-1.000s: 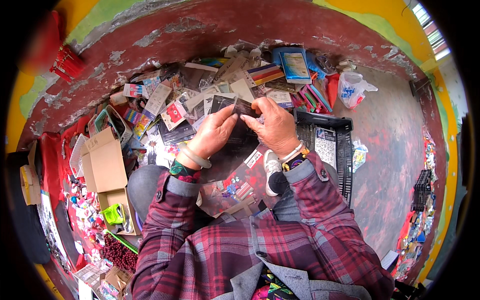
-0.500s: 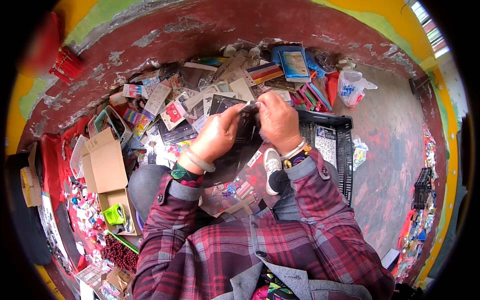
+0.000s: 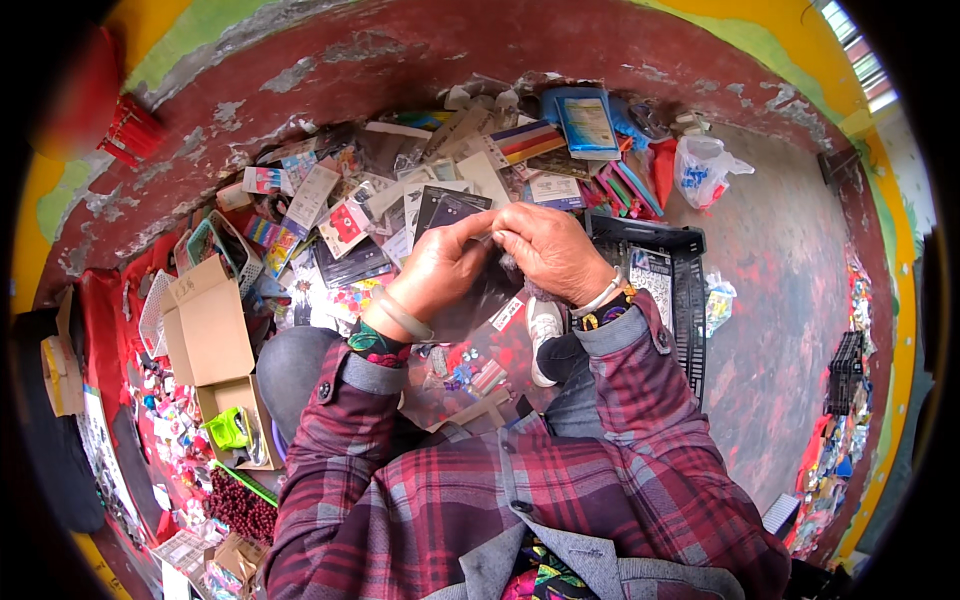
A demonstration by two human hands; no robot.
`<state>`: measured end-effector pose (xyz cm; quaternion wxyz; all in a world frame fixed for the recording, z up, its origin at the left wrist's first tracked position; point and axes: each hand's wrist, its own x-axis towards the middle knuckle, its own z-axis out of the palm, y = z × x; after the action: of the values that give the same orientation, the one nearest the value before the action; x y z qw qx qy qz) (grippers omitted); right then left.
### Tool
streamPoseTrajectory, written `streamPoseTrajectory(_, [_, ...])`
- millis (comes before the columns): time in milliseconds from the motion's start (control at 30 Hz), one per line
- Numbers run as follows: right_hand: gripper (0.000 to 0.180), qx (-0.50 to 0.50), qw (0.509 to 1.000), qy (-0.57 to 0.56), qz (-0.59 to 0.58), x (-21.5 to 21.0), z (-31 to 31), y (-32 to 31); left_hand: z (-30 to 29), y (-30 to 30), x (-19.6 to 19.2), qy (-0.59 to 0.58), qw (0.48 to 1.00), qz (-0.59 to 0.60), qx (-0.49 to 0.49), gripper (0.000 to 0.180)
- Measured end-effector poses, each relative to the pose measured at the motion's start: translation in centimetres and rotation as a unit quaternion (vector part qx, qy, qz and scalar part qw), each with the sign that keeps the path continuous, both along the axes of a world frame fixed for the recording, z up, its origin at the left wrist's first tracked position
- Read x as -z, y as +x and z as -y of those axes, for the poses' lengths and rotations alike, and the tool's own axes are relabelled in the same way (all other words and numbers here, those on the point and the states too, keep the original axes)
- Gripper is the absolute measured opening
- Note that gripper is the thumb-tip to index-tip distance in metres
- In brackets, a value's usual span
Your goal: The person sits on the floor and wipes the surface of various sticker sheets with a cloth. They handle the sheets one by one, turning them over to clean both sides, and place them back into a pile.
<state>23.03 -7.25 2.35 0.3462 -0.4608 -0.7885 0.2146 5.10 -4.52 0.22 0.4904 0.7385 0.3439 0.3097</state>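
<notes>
My left hand (image 3: 445, 270) and my right hand (image 3: 550, 252) meet in front of me, fingers closed and pinched together. Between them hangs a clear plastic bag (image 3: 462, 322), thin and see-through, its top edge in my fingers. Something dark and fuzzy (image 3: 537, 290) shows just under my right palm; I cannot make out what it is. Flat black packages (image 3: 448, 207) lie just beyond my left hand. To the right of my right hand stands a black plastic crate (image 3: 690, 330) with a flat black-and-white patterned package (image 3: 652, 280) in it.
A heap of cards and packets (image 3: 340, 228) runs along the peeling red wall (image 3: 430, 50). An open cardboard box (image 3: 212, 335) stands left of my knee, beside small baskets (image 3: 225, 245). A white plastic bag (image 3: 705, 172) sits at the far right. My shoe (image 3: 543, 335) is below my hands.
My hands have come down slightly and closer together. My right fingers now overlap my left fingertips at the bag's edge, and the right hand has turned inward.
</notes>
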Motion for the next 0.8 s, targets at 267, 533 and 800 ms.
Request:
streamPoseTrajectory(267, [0.017,0.122,0.990,0.064,0.041,0.0,0.3,-0.9,-1.2,-0.4,1.1,-0.100,0.982,0.145,-0.073,0.024])
streamPoseTrajectory(533, [0.009,0.138,0.980,0.137,0.048,0.9,0.3,-1.9,-0.8,0.1,1.0,-0.102,0.986,0.111,-0.075,0.024])
streamPoseTrajectory(800, [0.008,0.119,0.983,0.113,0.081,-0.3,0.2,-0.7,-0.8,-0.7,0.6,0.022,0.996,-0.063,-0.057,0.032])
